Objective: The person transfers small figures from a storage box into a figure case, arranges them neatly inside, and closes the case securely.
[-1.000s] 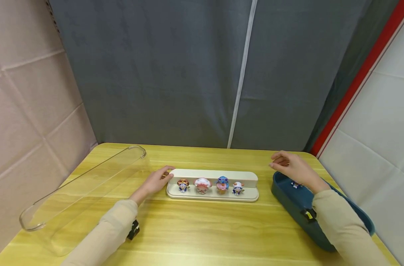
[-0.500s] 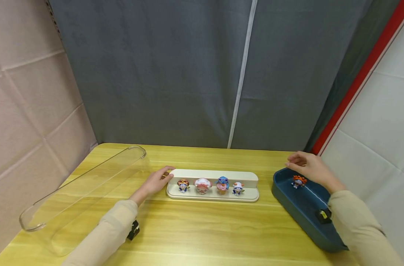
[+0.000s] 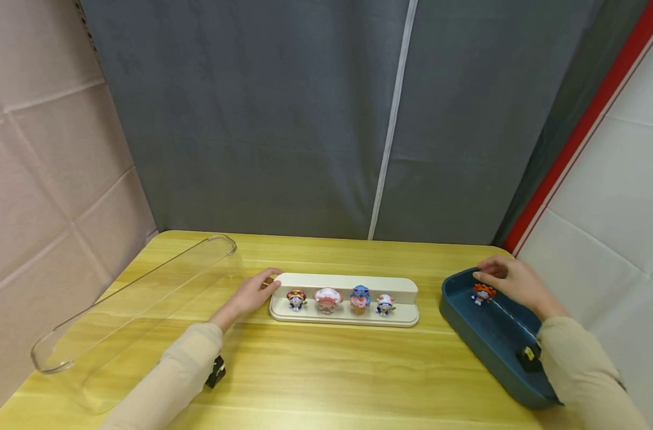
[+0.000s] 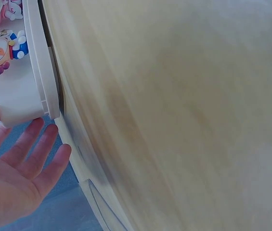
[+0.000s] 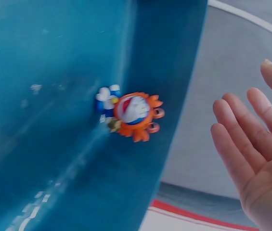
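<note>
My left hand [image 3: 251, 292] touches the left end of a cream display stand [image 3: 407, 315], its fingers loosely extended in the left wrist view. Several small figurines stand in a row on it: one with a brown-orange hat [image 3: 296, 300], one with a wide white and pink hat [image 3: 327, 300], a blue one with a pink cupcake [image 3: 360, 300], and one with a white hat [image 3: 384, 304]. My right hand [image 3: 511, 282] hovers over the far end of a dark blue tray [image 3: 466, 334], fingers apart and holding nothing. Just below it, an orange crab-hat figurine [image 5: 136, 113] lies inside the tray.
A clear plastic cover [image 3: 138, 310] lies at the left of the wooden table [image 3: 326, 376]. Black wrist devices show at my left sleeve [image 3: 216, 371] and right sleeve [image 3: 529, 357]. A grey curtain [image 3: 262, 131] hangs behind, with a white wall [image 3: 616, 197] at the right.
My right hand has moved right and slightly down over the tray, bringing the crab-hat figurine into full view. The left hand and the stand have stayed in place.
</note>
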The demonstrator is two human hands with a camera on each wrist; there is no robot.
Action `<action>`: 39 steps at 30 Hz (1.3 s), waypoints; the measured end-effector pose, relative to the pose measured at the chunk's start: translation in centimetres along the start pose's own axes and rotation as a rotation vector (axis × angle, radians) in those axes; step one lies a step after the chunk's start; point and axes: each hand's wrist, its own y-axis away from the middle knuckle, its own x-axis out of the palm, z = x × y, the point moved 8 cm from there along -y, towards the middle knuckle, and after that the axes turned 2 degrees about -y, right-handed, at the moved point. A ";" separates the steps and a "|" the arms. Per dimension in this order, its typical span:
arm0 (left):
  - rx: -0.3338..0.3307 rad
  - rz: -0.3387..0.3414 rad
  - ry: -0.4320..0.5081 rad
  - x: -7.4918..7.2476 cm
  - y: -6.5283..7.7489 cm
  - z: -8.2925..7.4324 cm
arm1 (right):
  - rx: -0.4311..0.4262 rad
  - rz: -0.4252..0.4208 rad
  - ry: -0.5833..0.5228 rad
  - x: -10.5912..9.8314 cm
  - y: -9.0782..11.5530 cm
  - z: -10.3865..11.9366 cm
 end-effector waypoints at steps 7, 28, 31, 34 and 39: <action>0.000 0.000 -0.004 0.0 0.0 0.0 | 0.027 -0.048 0.005 0.5 0.3 -2.5; -0.009 0.003 -0.003 0.0 0.0 0.2 | 0.097 -0.031 -0.008 2.6 1.4 -6.0; -0.007 0.002 -0.005 0.0 0.0 0.1 | 0.126 0.000 -0.036 3.0 1.4 -6.5; -0.008 0.003 -0.003 0.0 0.0 0.1 | 0.147 0.024 -0.045 3.3 1.5 -6.8; -0.008 0.006 -0.001 0.0 0.0 0.2 | 0.175 0.043 -0.033 3.7 1.5 -7.0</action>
